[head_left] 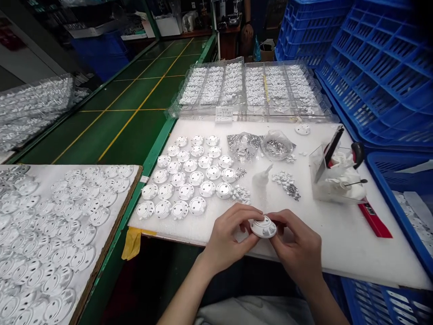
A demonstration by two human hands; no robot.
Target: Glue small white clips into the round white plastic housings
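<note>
Between my left hand [233,234] and my right hand [297,243] is a small round white plastic housing [263,227] with dark holes in its raised top. Fingers of both hands pinch its rim, just above the front edge of the white work surface [331,239]. Behind it stands a translucent squeeze bottle [260,183] with a thin nozzle. Small white parts [241,194] and a pile of white and metal pieces [287,184] lie on either side of the bottle. Rows of similar white housings [186,192] cover the left of the surface.
Bags of metal parts [276,145] sit mid-table, before clear trays of white parts [233,88]. At right are a clear tool box [333,180], a red-handled tool [375,221] and blue crates [382,81]. A green conveyor [135,101] and a board of housings [131,174] are left.
</note>
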